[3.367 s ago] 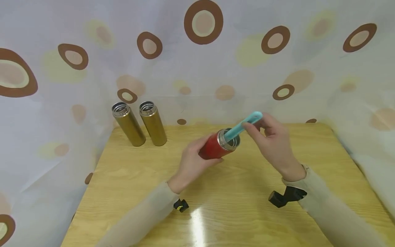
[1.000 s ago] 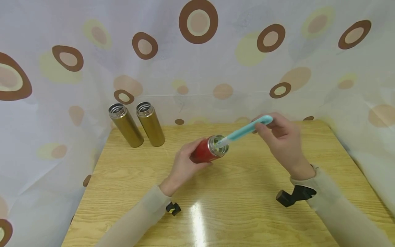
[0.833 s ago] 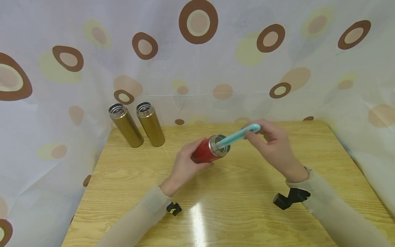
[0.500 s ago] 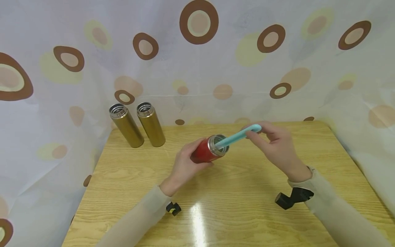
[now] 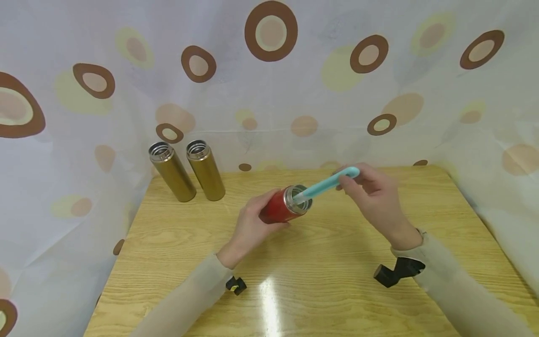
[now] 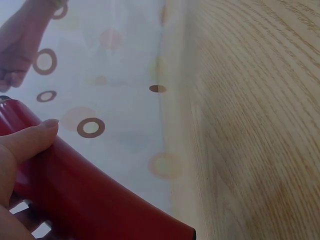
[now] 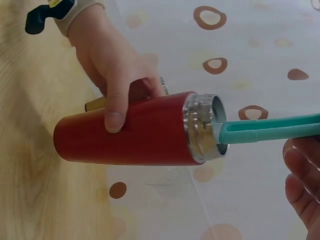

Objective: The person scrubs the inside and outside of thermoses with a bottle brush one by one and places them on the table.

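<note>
My left hand (image 5: 251,225) grips a red thermos bottle (image 5: 278,207), tilted with its steel mouth toward the right. The thumb lies along the bottle's side in the left wrist view. Between thumb and fingers, my right hand (image 5: 379,201) pinches the teal handle of a bottle brush (image 5: 326,185). The lower end of the brush sits inside the mouth, so its head is hidden. In the right wrist view the bottle (image 7: 127,132) shows its threaded metal neck, and a pale stretch of the brush (image 7: 270,129) enters the opening.
Two gold thermos bottles (image 5: 172,175) stand without lids at the back left of the wooden table (image 5: 320,290). A pale curtain (image 5: 269,93) with brown rings hangs behind and at both sides. Black wrist mounts (image 5: 397,272) sit on both sleeves.
Over the last seconds the bottle has shifted slightly left, and the brush has slid in and out of its mouth. It is now a little further out than half a second ago.
</note>
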Tool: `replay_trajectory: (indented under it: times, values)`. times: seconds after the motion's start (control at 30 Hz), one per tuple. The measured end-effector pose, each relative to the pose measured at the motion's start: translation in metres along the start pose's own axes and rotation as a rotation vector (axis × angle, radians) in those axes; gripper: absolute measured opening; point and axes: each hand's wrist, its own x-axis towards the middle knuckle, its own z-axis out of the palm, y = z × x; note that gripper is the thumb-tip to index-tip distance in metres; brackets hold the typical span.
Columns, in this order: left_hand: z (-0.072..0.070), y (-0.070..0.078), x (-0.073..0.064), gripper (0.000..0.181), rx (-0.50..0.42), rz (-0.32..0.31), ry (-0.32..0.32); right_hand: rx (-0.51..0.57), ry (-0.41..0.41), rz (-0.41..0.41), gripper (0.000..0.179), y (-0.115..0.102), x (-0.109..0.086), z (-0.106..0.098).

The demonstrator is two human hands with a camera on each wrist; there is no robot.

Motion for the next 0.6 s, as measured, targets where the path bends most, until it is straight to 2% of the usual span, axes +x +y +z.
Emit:
replay_trajectory:
  times: [0.13,0.27,0.4,0.6]
  values:
    - [0.001,0.001,0.0,0.076,-0.004,0.016,0.001,-0.084,-0.088,0.015,0.017,0.006,-0.004,0.003]
    - [0.002,0.002,0.0,0.076,-0.008,0.018,-0.002,-0.113,-0.1,0.018,0.019,0.006,-0.004,0.001]
    - [0.001,0.002,0.0,0.076,-0.026,0.004,-0.009,-0.043,-0.061,-0.007,0.018,0.0,0.0,-0.004]
    - [-0.001,-0.002,-0.001,0.076,-0.017,-0.011,-0.015,0.095,0.071,-0.085,0.011,-0.009,0.008,-0.012]
